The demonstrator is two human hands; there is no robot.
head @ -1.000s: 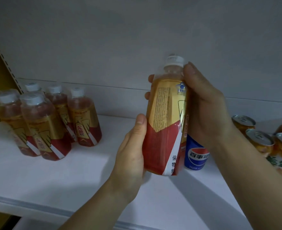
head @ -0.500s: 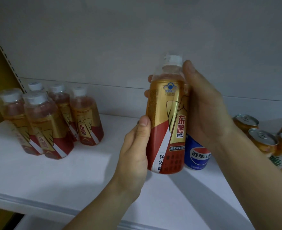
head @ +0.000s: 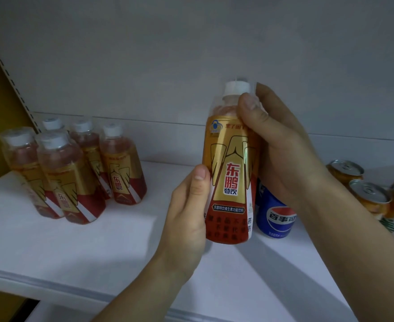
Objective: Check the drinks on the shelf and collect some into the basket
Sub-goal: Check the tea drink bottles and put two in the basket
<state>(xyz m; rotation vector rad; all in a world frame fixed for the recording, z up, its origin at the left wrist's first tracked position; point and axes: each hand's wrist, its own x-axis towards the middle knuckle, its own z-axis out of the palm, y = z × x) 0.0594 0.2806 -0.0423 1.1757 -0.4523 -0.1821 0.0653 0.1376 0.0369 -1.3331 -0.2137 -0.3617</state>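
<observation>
Here, a person's two hands hold a bottled energy drink (head: 232,173) upright above a white shelf (head: 80,247), its gold-and-red label facing the camera. The right hand (head: 284,154) wraps the bottle's upper half from behind, thumb pressed across the clear shoulder just below the white cap (head: 236,87); the left hand (head: 189,217) cups the lower body, thumb laid on the label's left edge. Both grips are closed round the bottle.

The bottle looks full, so it is likely moderately heavy for its size, with a thin plastic wall that would give a little under a squeeze. The shrink label appears smooth and could slip; the waist and lower body, where the left hand sits, offer the surest hold, and the cap end is better left free.

Five matching bottles (head: 75,173) stand grouped at the shelf's left. Just behind the held bottle stands a blue cola can (head: 276,214), partly hidden by bottle and right hand. Orange cans (head: 367,194) cluster at the right, some cut off by the frame edge and by the right forearm. The fingers of both hands are out of sight behind the bottle, and the small print on the label's red band is too blurred to read. No basket is in view.
</observation>
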